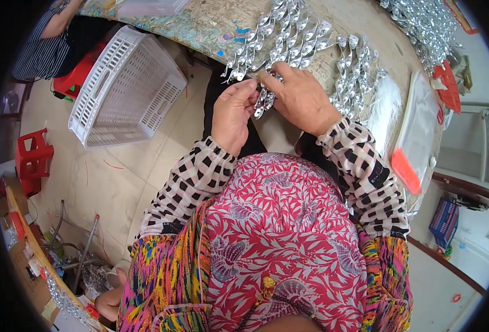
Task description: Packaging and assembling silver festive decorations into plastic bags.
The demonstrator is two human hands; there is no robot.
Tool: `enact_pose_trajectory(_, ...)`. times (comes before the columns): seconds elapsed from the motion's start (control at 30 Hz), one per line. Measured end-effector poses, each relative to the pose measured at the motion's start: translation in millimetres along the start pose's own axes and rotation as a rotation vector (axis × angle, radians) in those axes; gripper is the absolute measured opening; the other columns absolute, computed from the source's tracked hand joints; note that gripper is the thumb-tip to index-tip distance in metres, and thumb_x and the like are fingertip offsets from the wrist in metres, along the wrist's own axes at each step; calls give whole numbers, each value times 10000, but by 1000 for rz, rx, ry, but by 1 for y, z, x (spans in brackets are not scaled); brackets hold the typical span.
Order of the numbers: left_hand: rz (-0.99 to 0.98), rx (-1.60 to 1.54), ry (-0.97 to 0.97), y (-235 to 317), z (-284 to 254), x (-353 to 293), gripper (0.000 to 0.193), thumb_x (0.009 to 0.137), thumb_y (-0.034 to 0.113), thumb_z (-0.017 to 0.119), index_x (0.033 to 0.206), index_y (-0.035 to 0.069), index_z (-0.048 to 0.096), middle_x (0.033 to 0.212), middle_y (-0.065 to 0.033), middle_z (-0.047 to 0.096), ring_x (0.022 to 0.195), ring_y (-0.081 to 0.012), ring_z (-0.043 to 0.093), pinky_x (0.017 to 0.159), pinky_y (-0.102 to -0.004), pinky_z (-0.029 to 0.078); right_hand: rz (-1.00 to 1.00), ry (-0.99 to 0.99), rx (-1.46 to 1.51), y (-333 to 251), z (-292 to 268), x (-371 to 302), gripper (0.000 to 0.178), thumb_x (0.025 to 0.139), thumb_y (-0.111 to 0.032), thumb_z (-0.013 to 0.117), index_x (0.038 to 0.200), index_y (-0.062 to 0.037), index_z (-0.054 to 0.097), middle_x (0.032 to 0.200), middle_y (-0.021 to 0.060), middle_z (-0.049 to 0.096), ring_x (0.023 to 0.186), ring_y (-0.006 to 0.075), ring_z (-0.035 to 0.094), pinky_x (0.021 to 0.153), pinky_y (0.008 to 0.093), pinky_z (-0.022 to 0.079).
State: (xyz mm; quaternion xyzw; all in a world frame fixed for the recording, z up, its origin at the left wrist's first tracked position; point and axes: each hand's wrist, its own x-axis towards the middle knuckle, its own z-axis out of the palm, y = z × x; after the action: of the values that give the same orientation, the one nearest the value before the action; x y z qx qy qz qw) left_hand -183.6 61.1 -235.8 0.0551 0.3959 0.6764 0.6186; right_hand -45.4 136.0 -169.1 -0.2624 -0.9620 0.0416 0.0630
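Observation:
Both hands meet at the table's near edge over a small bunch of silver twisted spiral strands (265,100). My right hand (304,99) is closed on the top of this bunch, its fingers curled over it, and the strands hang down between the hands. The thumb and fingers of my left hand (232,116) are pinched together right beside the bunch; what lies between those fingertips is too small to make out. More silver spiral strands (289,33) lie in rows just beyond my hands, and another group of silver spirals (355,72) lies to the right.
White fibre strands (385,105) and a clear plastic bag (413,127) with a red-orange end lie on the right of the worn table (211,25). Silver tinsel (421,25) is heaped far right. A white plastic basket (128,88) and red stool (34,152) stand left; another person's arm (62,19) shows.

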Motion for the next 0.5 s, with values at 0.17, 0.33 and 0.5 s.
enact_pose_trajectory(0.17, -15, -89, 91, 0, -6, -1, 167, 874, 169, 654, 960, 64, 556, 807, -25, 591, 745, -125, 571, 709, -269, 484, 8, 6, -4, -1, 1, -1, 568, 682, -48, 649, 1223, -131, 495, 1107, 127, 520, 947, 314, 581, 803, 401, 472)
enact_pose_trajectory(0.33, -41, -173, 122, 2, -6, 8, 175, 877, 177, 649, 976, 93, 533, 834, -42, 588, 767, -150, 571, 714, -300, 491, 20, 0, -12, -2, 1, -2, 570, 687, -51, 652, 1228, -133, 491, 1126, 132, 521, 955, 318, 581, 808, 409, 469)
enact_pose_trajectory(0.5, -28, -201, 104, 4, -6, 15, 167, 876, 163, 645, 980, 91, 537, 838, -43, 589, 779, -156, 565, 716, -314, 491, 30, -4, 3, -4, 1, -1, 570, 691, -52, 649, 1232, -137, 490, 1138, 135, 521, 966, 322, 578, 823, 411, 465)
